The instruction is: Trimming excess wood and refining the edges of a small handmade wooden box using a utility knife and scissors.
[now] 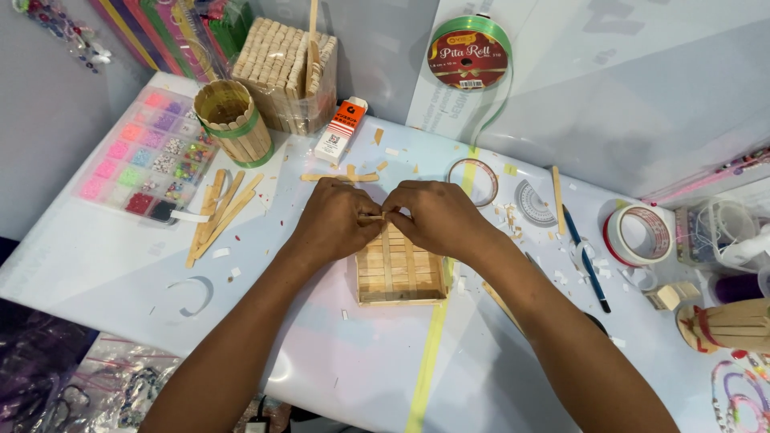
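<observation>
Both hands met over the far edge of a square stick tray (399, 273) lying mid-table. Left hand (335, 220) and right hand (433, 216) each pinched an end of one thin stick (372, 216), fingertips closed on it, holding it level just above the tray's far rim. Tray sat flat on the table (337, 353), straddling a yellow tape line (429, 353).

Loose sticks (218, 210) lay to the left, a stick cup (234, 122) and bead box (144, 152) beyond them; glue bottle (340, 128) stood farther back. Tape roll (638, 234) and pen (585, 261) to the right.

Judgement: seating the stick well called for even pressure from both ends, square to the rim, tray kept from sliding.
</observation>
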